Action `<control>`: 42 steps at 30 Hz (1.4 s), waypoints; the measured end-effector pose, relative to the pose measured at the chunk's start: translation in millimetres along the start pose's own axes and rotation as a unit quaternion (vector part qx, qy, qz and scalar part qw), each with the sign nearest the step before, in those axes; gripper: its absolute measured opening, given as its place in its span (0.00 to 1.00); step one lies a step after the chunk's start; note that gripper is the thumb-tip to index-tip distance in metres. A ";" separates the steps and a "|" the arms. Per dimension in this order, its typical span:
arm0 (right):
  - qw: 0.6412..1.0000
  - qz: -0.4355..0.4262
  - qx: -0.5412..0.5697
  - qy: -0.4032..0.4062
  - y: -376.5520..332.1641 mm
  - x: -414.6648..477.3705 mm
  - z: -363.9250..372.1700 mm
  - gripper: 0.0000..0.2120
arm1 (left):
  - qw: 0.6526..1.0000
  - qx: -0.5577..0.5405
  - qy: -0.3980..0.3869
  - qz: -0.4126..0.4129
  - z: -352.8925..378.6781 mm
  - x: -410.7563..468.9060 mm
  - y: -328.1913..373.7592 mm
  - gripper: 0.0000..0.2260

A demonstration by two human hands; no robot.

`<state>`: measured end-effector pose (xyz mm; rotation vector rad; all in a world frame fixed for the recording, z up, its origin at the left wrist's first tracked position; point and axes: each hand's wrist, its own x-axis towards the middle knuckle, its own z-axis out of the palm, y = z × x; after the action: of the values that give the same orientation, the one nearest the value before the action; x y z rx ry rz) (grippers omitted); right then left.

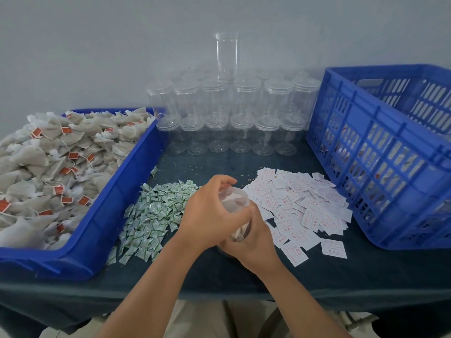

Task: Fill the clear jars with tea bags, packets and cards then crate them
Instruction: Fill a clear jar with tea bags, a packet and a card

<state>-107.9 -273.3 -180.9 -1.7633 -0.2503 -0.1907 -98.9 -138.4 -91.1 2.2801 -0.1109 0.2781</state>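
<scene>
Over the table [219, 272], the left hand [210, 212] clasps the lid [234, 195], the right hand [255, 240] the jar [240, 231].

Single head-worn view, forward and down, close over the table [366, 272].

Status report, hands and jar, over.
Left hand grips jar top. Right hand grips its body. Only flat cards between jar and crate.
</scene>
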 end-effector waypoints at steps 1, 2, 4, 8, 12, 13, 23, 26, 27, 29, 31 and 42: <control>1.000 0.000 0.023 0.001 0.2 1.4 0.1 0.37 | 0.999 -0.029 -0.016 0.012 -2.1 1.2 -2.1 0.30; 0.998 0.004 0.056 -0.001 0.5 1.9 -0.3 0.39 | 0.996 -0.079 -0.037 0.024 -3.6 0.6 -5.2 0.33; 0.990 0.023 0.136 -0.001 0.1 0.9 -1.3 0.40 | 0.978 -0.197 -0.065 0.033 -0.8 -4.7 -14.9 0.35; 0.992 0.027 0.119 0.037 -7.0 -2.0 -3.9 0.33 | 0.964 -0.258 -0.065 -0.024 23.6 -24.7 -23.8 0.18; 0.999 0.024 -0.004 0.045 -19.8 -2.7 -13.6 0.28 | 0.962 -0.268 -0.006 -0.052 31.3 -35.4 -33.1 0.19; 0.999 0.031 -0.004 0.038 -26.0 -0.6 -22.2 0.32 | 0.964 -0.261 0.000 -0.040 29.9 -35.5 -32.4 0.18; 0.968 -0.047 -0.243 0.038 -166.8 35.5 -170.2 0.32 | 0.946 -0.285 -0.014 0.153 39.9 28.6 99.5 0.21; 0.948 -0.034 -0.299 0.103 -201.4 56.4 -223.9 0.39 | 0.937 -0.267 -0.021 0.222 52.4 65.1 160.1 0.22; 0.943 -0.029 -0.307 0.128 -210.5 64.8 -241.8 0.38 | 0.934 -0.257 -0.014 0.248 57.8 77.7 180.9 0.22; 0.936 -0.014 -0.309 0.169 -224.4 82.4 -276.3 0.37 | 0.921 -0.245 0.010 0.304 70.9 103.6 220.7 0.21; 0.923 -0.001 -0.329 0.197 -233.8 99.0 -309.4 0.38 | 0.917 -0.240 0.016 0.319 89.6 127.1 251.5 0.20; 0.754 0.354 -0.538 0.131 -181.0 168.0 -431.3 0.41 | 0.945 0.097 -0.170 0.261 185.0 156.5 314.6 0.11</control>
<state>8.3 -649.5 122.4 -2.7869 0.9335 -0.0025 30.0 -483.6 56.8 2.4420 -0.9120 0.1655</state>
